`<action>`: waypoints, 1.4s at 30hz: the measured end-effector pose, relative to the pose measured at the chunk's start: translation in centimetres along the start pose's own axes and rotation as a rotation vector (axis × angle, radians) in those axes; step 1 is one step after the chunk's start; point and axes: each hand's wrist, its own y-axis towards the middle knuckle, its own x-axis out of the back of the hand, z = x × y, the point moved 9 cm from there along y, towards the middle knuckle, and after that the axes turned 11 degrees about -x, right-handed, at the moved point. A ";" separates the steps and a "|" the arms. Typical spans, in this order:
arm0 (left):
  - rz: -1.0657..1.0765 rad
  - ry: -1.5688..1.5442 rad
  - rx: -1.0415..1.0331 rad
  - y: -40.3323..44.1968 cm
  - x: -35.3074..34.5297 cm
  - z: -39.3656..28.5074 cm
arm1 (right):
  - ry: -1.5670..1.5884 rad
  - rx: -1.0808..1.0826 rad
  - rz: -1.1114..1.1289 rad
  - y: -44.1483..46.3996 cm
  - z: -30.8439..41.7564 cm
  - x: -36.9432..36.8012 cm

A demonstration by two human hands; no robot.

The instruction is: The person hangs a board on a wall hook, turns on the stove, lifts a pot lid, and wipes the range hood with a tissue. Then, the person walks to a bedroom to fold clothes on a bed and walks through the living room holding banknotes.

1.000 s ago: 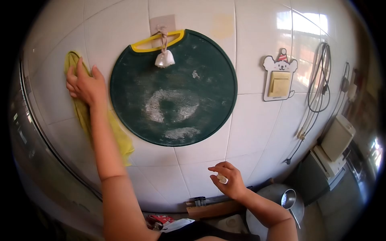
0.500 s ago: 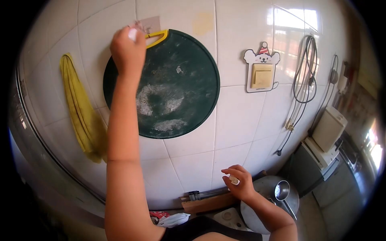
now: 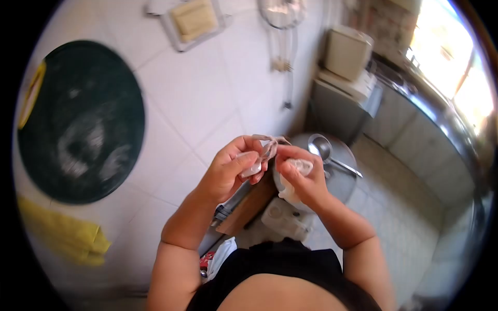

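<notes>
Both my hands are close together in front of my chest, over a round grey surface. In the fingers of my left hand point(image 3: 233, 168) is a small white piece point(image 3: 252, 168), too blurred to name. A crumpled pinkish-brown strip point(image 3: 268, 147) runs between my left fingertips and the right ones. My right hand point(image 3: 307, 179) is closed round a white, partly see-through piece point(image 3: 302, 166), and some white material hangs below its palm. What exactly the right fingers grip is partly hidden.
A round dark green board point(image 3: 83, 124) with a yellow handle hangs on the tiled wall, above a yellow cloth point(image 3: 65, 230). A ladle-like metal pan point(image 3: 321, 147) rests on the round grey surface point(image 3: 345, 181). A wooden plank point(image 3: 249, 207) leans below. A counter point(image 3: 415, 111) stands right.
My left hand has come down from the wall beside the green board to meet my right hand. The view has swung right and down. The strip now shows between both hands.
</notes>
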 end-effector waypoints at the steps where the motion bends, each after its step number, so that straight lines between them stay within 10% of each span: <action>1: 0.020 -0.019 0.036 0.4 -0.5 2.5 | -0.001 -0.066 -0.077 -0.6 -0.7 1.8; 22: 0.405 -0.024 0.135 3.9 -39.3 32.8 | -0.362 0.040 -0.680 -31.4 6.4 40.9; 26: 0.414 0.562 -0.399 7.0 -43.9 32.0 | -0.567 0.201 -0.790 -33.5 8.4 45.7; 33: 0.434 0.622 -0.313 15.3 -48.8 37.5 | -0.715 0.234 -0.808 -30.3 9.3 54.8; 42: 0.734 0.744 -0.692 30.0 -56.8 43.0 | -0.924 -0.006 -0.803 -22.7 13.7 70.5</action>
